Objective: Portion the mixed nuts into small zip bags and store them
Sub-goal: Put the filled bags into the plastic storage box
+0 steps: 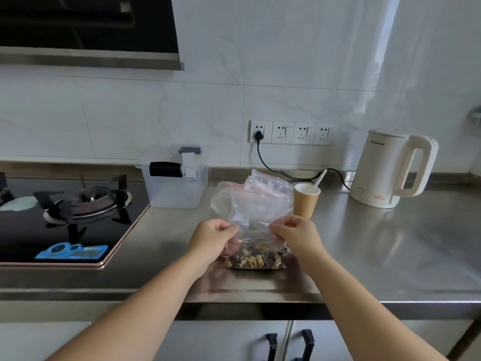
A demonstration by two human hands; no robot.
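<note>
A clear zip bag (pixel 256 213) stands upright on the steel counter, its bottom filled with mixed nuts (pixel 256 259). My left hand (pixel 212 239) pinches the bag's left side and my right hand (pixel 295 234) pinches its right side, both about halfway up. Behind it lie several empty zip bags (pixel 270 185) with red seal strips. A brown paper cup (pixel 306 200) with a white spoon stands just right of them. A clear plastic storage box (pixel 174 187) sits at the back left.
A black gas hob (pixel 65 217) fills the left of the counter (pixel 377 251). A cream electric kettle (pixel 390 168) stands at the back right, its black cord running to the wall sockets (pixel 291 132). Cabinet doors with black handles are below the counter edge.
</note>
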